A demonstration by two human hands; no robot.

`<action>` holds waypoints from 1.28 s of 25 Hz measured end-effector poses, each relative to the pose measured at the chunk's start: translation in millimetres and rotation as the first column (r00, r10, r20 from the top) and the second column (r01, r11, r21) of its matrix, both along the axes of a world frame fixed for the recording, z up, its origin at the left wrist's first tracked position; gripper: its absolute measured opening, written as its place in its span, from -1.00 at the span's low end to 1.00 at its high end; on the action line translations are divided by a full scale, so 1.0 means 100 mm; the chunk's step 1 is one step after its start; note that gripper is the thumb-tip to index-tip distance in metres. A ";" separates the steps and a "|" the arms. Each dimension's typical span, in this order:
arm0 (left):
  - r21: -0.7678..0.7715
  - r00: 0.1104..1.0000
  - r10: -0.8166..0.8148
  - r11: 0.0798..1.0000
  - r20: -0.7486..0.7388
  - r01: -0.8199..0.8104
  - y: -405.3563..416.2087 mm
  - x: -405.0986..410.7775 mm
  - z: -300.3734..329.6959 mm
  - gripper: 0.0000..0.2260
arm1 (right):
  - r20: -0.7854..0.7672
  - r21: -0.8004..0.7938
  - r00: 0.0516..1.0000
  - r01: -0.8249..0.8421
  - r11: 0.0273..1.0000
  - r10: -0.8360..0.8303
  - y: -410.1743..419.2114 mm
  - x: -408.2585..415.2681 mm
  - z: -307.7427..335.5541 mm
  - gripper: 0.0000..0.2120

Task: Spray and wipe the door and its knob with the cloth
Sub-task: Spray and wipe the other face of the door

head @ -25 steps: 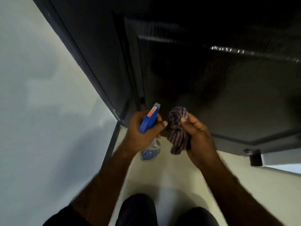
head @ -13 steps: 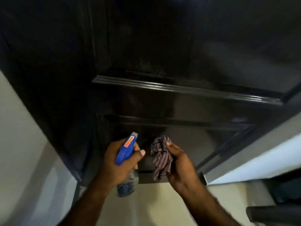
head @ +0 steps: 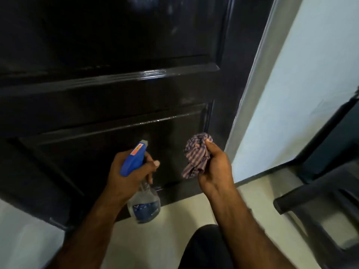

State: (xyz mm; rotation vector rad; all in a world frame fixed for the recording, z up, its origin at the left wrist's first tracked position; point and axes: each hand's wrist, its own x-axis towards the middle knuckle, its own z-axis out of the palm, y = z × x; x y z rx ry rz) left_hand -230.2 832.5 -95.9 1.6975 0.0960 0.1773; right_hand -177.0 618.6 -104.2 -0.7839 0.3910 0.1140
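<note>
Left hand [head: 129, 172] gripped the blue-headed clear plastic spray bottle [head: 138, 181], nozzle aimed at the glossy black panelled door [head: 108, 90] just ahead, right hand [head: 215, 167] clutching the bunched purple striped cloth [head: 197, 155] beside it, knob unseen.

I can read no text here. The spray bottle [head: 141, 183] carries a small orange sticker on top of its blue head, at 12 o'clock from my left hand [head: 128, 175], but its print is blurred. A dark blue label low on the bottle, at 6 o'clock, is also illegible.
</note>
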 end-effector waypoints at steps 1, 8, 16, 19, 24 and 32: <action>-0.014 0.999 0.017 1.000 -0.028 -0.018 -0.21 -0.06 -0.01 -0.75 | -0.005 -0.011 1.000 -0.002 1.000 0.002 -0.14 -0.04 -0.02 -0.78; -0.046 0.969 -0.018 0.999 -0.248 0.007 -1.22 0.44 0.04 -0.57 | -0.162 -0.034 0.962 0.216 0.976 -0.219 -0.73 0.19 -0.29 -0.71; 0.084 0.908 0.098 0.994 -0.408 -0.070 -1.48 1.32 0.35 -0.72 | -0.231 -0.093 0.971 0.047 0.995 -0.068 -0.58 0.65 0.28 -0.79; 0.125 0.907 0.085 0.991 -0.412 -0.036 -1.26 1.33 0.48 -0.71 | -0.238 -0.141 0.967 0.062 0.988 -0.095 -0.43 0.76 0.43 -0.73; 0.109 0.959 0.005 0.994 -0.284 0.027 -0.67 1.09 0.72 -0.84 | 0.205 -0.546 0.953 0.301 0.782 -0.224 0.17 1.05 0.40 -0.68; 0.075 0.932 -0.222 0.965 -0.287 0.253 0.01 1.25 0.78 -0.76 | -0.222 -0.509 0.917 0.181 0.841 -0.332 0.42 1.27 -0.58 -0.83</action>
